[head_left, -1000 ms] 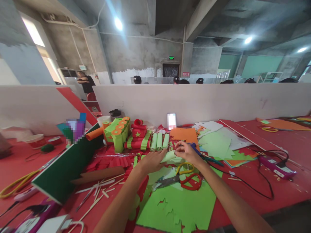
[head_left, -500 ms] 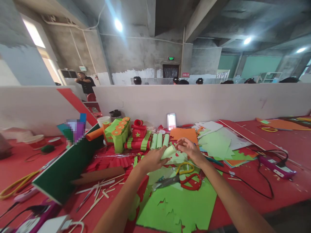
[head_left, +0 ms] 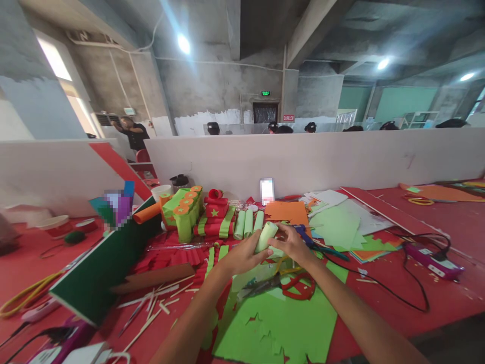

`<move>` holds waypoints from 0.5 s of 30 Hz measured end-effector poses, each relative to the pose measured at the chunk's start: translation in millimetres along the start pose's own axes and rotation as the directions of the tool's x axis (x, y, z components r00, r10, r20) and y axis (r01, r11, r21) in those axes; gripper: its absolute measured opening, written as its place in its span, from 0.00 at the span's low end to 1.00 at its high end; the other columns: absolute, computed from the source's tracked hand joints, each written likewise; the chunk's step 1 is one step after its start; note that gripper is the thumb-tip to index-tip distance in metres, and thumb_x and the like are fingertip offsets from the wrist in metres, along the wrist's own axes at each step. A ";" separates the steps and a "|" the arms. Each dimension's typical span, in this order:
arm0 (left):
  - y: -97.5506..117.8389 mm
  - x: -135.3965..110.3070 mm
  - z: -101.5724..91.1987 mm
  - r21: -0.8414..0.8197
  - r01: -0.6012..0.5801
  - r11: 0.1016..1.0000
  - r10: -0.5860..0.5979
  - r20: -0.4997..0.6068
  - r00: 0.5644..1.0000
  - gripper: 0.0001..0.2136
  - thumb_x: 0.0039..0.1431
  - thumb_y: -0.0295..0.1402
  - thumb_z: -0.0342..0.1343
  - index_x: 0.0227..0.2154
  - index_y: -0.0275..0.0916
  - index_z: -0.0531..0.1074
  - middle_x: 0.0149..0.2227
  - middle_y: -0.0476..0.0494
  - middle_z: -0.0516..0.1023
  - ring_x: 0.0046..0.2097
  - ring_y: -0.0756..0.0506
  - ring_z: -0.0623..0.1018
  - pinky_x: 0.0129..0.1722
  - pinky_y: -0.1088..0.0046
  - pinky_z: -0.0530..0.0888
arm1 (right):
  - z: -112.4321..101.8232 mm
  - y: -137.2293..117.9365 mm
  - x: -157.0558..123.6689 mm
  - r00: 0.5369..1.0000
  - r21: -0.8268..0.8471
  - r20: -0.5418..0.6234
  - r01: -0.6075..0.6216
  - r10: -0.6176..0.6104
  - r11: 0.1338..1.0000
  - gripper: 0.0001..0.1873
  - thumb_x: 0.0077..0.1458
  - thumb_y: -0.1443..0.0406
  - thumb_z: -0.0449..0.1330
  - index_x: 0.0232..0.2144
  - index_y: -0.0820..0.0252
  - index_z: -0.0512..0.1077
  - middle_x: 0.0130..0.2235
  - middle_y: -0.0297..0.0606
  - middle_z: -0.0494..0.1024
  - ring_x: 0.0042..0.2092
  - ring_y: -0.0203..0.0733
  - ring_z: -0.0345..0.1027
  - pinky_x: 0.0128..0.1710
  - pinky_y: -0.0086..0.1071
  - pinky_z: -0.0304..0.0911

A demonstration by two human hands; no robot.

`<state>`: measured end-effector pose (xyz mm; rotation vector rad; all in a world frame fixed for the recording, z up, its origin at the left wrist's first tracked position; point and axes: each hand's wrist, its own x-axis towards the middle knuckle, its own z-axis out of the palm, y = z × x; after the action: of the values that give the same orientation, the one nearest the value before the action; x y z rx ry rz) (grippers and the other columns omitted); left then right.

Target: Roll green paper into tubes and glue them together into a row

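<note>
A pale green paper roll (head_left: 267, 235) is tilted up between my hands over the middle of the table. My left hand (head_left: 247, 253) is closed around its left side and lower end. My right hand (head_left: 293, 246) has its fingers on the roll's right side, close to the open upper end; the fingertips are partly hidden. Just below lie scissors (head_left: 297, 286) with one red and one yellow handle, on a green sheet (head_left: 280, 323) with star-shaped cutouts. Three similar pale green rolls (head_left: 248, 224) stand side by side behind my left hand.
Left of the rolls are red-and-green paper models (head_left: 215, 212) and a dark green board (head_left: 102, 268). Thin sticks (head_left: 151, 303) lie scattered nearby. To the right are paper sheets (head_left: 337, 222), a blue glue gun (head_left: 303, 233) and a purple power strip (head_left: 432, 260) with a black cable.
The held roll has turned more upright, its open end now facing up. My right hand has moved in from beside it to touch its side.
</note>
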<state>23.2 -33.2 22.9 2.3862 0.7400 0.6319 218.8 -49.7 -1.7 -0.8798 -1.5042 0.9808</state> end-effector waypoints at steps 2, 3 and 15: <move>-1.2 0.8 0.6 -0.037 -0.020 0.999 0.020 0.005 1.000 0.21 0.61 0.47 0.50 0.51 0.38 0.64 0.43 0.41 0.75 0.39 0.44 0.74 0.38 0.69 0.70 | -2.8 0.9 1.4 1.000 0.050 -0.025 0.006 -0.005 0.999 0.17 0.46 0.61 0.68 0.41 0.58 0.74 0.39 0.38 0.78 0.40 0.44 0.72 0.39 0.33 0.66; -1.7 1.3 0.7 -0.056 -0.020 0.998 0.020 0.010 1.000 0.22 0.60 0.47 0.51 0.50 0.38 0.65 0.43 0.40 0.74 0.40 0.44 0.74 0.39 0.69 0.70 | -4.3 1.0 1.9 0.999 0.078 -0.039 0.010 -0.007 0.997 0.17 0.46 0.61 0.68 0.40 0.57 0.74 0.39 0.38 0.78 0.41 0.45 0.72 0.40 0.34 0.66; 13.0 6.0 -2.6 -0.326 0.092 0.941 -0.068 0.085 0.994 0.18 0.57 0.43 0.56 0.42 0.35 0.66 0.30 0.52 0.65 0.29 0.51 0.64 0.27 0.75 0.62 | -4.5 -1.6 3.1 0.996 0.170 -0.089 -0.008 0.024 0.985 0.18 0.46 0.60 0.68 0.41 0.58 0.75 0.37 0.38 0.79 0.34 0.40 0.70 0.31 0.30 0.62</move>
<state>30.8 -37.5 34.4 2.0499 0.6401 0.5812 222.8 -46.9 1.3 -0.8047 -1.3184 1.0505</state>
